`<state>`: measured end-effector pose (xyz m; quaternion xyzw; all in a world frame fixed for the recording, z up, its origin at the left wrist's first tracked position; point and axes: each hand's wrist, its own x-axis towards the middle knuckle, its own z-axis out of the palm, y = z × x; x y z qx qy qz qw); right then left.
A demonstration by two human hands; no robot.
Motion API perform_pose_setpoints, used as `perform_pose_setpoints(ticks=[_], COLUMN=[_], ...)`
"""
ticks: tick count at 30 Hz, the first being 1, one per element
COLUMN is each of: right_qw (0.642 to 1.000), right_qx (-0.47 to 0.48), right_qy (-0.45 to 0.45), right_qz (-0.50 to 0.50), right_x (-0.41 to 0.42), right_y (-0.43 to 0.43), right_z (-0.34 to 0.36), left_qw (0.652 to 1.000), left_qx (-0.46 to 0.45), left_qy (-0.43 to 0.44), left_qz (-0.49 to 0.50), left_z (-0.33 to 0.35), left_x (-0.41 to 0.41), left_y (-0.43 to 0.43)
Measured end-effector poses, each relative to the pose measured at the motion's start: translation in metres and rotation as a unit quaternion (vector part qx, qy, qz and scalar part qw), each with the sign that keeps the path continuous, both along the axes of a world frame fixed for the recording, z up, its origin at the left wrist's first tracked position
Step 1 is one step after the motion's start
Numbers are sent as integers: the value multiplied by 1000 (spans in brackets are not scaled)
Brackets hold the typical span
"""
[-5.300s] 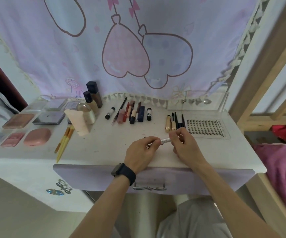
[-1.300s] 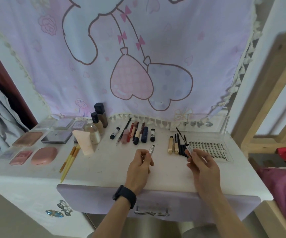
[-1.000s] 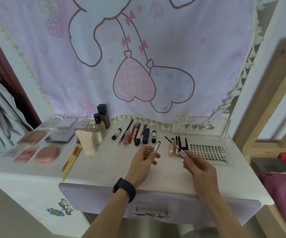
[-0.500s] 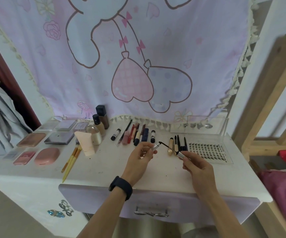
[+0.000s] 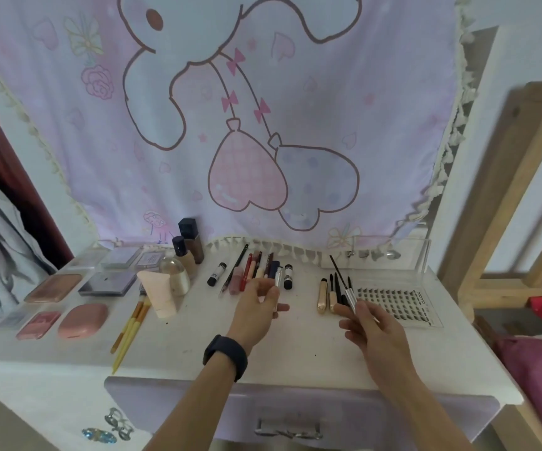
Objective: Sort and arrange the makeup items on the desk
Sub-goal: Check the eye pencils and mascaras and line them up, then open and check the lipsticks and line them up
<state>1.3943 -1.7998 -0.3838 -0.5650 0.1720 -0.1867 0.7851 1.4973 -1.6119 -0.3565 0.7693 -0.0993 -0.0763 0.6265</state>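
My left hand [image 5: 256, 307] holds a slim silver tube [image 5: 278, 281] upright over the white desk [image 5: 198, 340], just in front of the row of lip pencils and tubes [image 5: 253, 271]. My right hand [image 5: 372, 327] pinches the silver cap of a thin black wand [image 5: 341, 281], its tip pointing up and back to the left. The wand is out of the tube, and the hands are well apart. Beside my right hand lie two gold tubes [image 5: 326, 292] and several black liners.
Compacts and palettes [image 5: 78, 301] fill the desk's left side, with a cream tube [image 5: 159, 294], bottles [image 5: 188, 252] and yellow brushes [image 5: 130, 327] next to them. A lash tray [image 5: 399, 301] lies at the right, a clear box [image 5: 403, 252] behind. A wooden bed frame [image 5: 507, 190] stands right.
The tube and wand, joined five seconds ago, are now pulled apart. In the last half second my hands moved away from each other, the wand tip swinging from near the tube up toward the back.
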Motion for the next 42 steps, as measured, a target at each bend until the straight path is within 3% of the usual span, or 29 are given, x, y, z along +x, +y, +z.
perform_pose_setpoints(ticks=[4,8,10,12,14,17,25,31,38,42], right_qw=[996,990,995,994,973,941,881,805,730,710], right_qx=[72,112,57,-65,-191,-296,-434,-538,-619,-637], right_qy=[-22,-12,4,41,88,140,185,241,281,292], right_qz=[45,79,81,82,91,87,41,70,73,67], right_x=[6,9,10,11,14,21,39,56,92,109], right_y=[-1,-8,-13,-17,-20,-22,-18,-4,14,25], right_z=[17,23,23,24,24,27,32,37,52,54], left_qw=[996,976,962,948,937,926,927,932,940,943], left_qx=[81,219,272,318,347,373,369,353,337,330], left_qy=[14,-16,-13,-21,-38,-57,-43,-41,-27,-25], left_qz=[-24,0,-4,-3,7,18,53,65,53,40], left_z=[1,-3,-4,-5,-7,-12,-15,-18,-18,-18], left_x=[13,28,32,35,38,40,44,34,30,33], left_y=[-24,-43,-50,-57,-62,-68,-73,-55,-40,-35])
